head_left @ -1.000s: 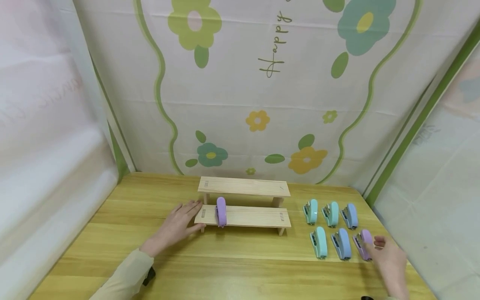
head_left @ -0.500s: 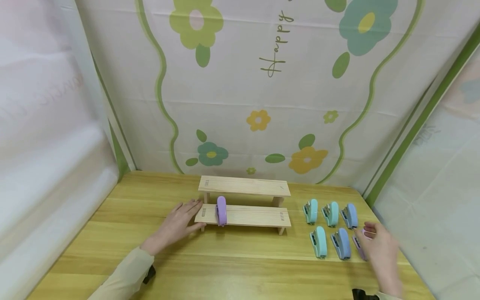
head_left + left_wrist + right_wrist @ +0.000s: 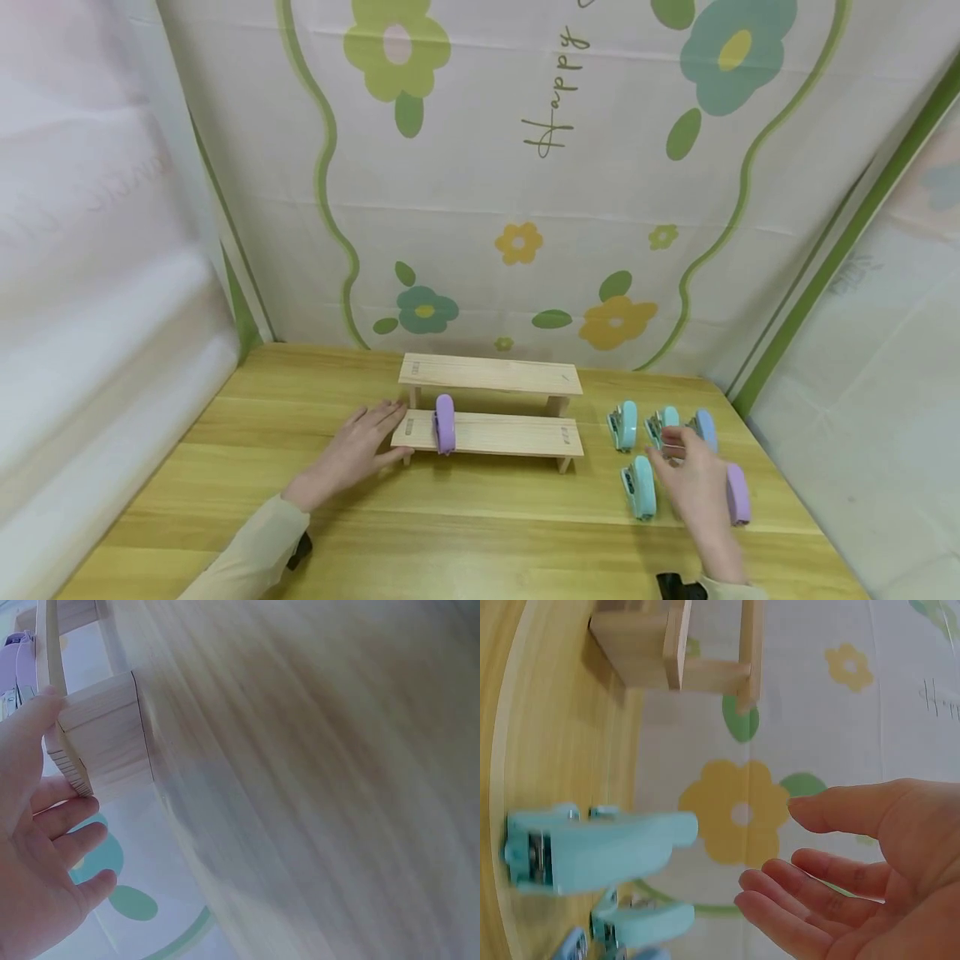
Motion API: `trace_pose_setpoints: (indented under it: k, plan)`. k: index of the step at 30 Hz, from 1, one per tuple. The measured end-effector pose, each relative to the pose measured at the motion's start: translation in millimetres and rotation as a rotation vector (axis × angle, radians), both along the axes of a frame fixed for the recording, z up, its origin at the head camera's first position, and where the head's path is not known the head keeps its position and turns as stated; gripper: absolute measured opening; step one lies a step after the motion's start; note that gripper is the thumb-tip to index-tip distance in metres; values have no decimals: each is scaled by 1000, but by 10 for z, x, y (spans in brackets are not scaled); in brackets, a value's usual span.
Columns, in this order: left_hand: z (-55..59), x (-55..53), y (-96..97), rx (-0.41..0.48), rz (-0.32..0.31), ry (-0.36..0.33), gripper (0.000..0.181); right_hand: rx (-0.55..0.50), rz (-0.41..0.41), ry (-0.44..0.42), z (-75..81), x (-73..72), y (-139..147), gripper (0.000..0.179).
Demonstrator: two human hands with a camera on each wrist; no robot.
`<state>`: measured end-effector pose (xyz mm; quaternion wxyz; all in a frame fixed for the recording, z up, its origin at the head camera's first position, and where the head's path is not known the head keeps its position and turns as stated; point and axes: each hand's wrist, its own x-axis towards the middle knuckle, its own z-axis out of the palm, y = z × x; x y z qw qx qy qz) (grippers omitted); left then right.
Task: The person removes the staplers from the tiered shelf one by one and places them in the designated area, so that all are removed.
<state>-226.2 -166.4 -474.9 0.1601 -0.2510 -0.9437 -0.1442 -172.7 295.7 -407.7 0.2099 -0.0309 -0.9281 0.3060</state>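
At the left end of the two-tier wooden shelf [image 3: 502, 432], my left hand [image 3: 360, 450] holds the lower board, thumb at the front edge and fingers at the far side. In the left wrist view, the board's end lies between thumb and index finger. A purple stapler [image 3: 445, 425] stands on that lower board. My right hand [image 3: 693, 483] hovers over the staplers on the right, thumb and fingers apart with nothing between them. Nearest to it are a mint stapler [image 3: 639, 487] and a second purple stapler [image 3: 738, 494]. The front blue stapler is hidden beneath this hand.
Behind the right hand stand two more mint staplers [image 3: 622, 425] and a blue stapler [image 3: 703, 429], partly covered by it. The wooden table [image 3: 450, 542] meets a flowered cloth [image 3: 450, 183] at the back. Cloth walls close both sides.
My right hand has moved left, from the purple stapler at the right to above the front blue stapler, carrying nothing. The left hand and the shelf have stayed in place.
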Motion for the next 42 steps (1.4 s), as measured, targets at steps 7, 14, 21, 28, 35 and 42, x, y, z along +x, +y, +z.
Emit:
trace_pose_setpoints:
  k: [7,14,21,28,35,42]
  plan:
    - [-6,17,6,10,6,13,73,-10,84,-31,-15,-68,-371,37]
    - [6,20,7,13,4,0,73,-49,147,-49,-35,-155,-737,34]
    - [-9,-3,9,8,3,-7,75,-93,220,-29,-55,-218,-1000,34]
    - [5,1,12,12,3,-9,75,-73,286,-13,-99,-264,-1265,32]
    - [16,11,12,6,6,-22,74,-106,356,2,-139,-263,-1516,33]
    - [23,15,15,6,7,-28,74,-115,448,48,-220,-268,-1757,32]
